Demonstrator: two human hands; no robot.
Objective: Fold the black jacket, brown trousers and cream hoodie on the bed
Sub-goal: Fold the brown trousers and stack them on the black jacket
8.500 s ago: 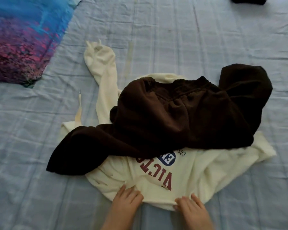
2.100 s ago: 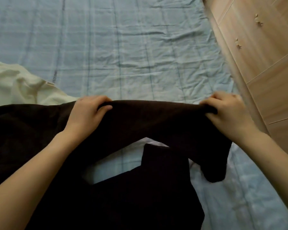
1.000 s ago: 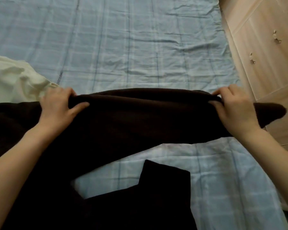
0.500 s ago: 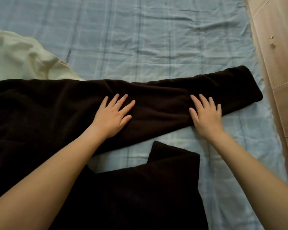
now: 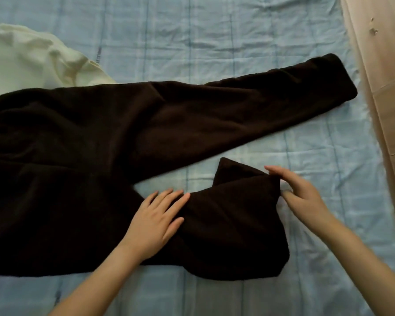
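Observation:
The brown trousers [image 5: 128, 133] lie spread across the light blue bed sheet [image 5: 214, 37]. One leg stretches flat to the upper right, its cuff near the bed's right edge. The nearer leg is bunched and doubled over in front of me. My left hand [image 5: 156, 218] lies flat on that nearer leg, fingers apart. My right hand [image 5: 299, 197] pinches the folded edge of the nearer leg's end between thumb and fingers. The cream hoodie [image 5: 32, 60] is crumpled at the upper left, partly under the trousers. The black jacket is out of view.
A light wooden wardrobe [image 5: 383, 76] with small knobs stands along the bed's right edge. Bare sheet lies beyond the trousers and in the near foreground.
Both hands left the far leg, which now lies flat, and came back to the nearer leg. My right hand has taken hold of its end.

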